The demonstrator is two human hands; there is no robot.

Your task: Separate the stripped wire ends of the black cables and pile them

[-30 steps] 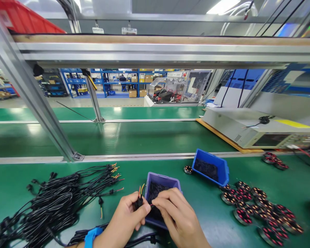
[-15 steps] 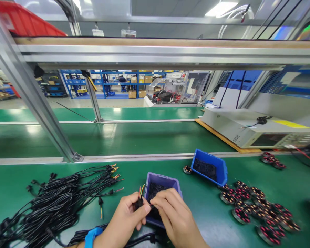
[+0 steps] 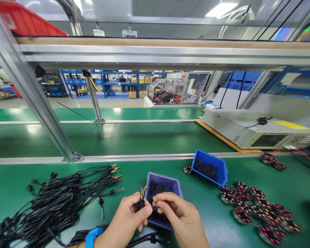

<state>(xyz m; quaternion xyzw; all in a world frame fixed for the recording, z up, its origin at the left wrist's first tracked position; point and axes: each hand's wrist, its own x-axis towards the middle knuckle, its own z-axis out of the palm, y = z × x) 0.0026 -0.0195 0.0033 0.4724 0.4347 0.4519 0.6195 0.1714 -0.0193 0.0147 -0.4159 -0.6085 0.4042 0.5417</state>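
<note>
- Left hand (image 3: 127,218) is closed round the end of a black cable with red and yellow wire tips (image 3: 140,204), held upright near the front edge of the green bench (image 3: 209,206).
- Right hand (image 3: 182,217) pinches a small black part (image 3: 154,206) just right of that cable end, level with it (whether they touch is too small to tell).
- Both are held over the near rim of the purple plastic bin (image 3: 162,178).

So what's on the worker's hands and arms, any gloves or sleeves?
No gloves: the left hand and right hand are both bare. A bright blue wristband circles the left wrist. No sleeves show, and the forearms run off the bottom edge.
</note>
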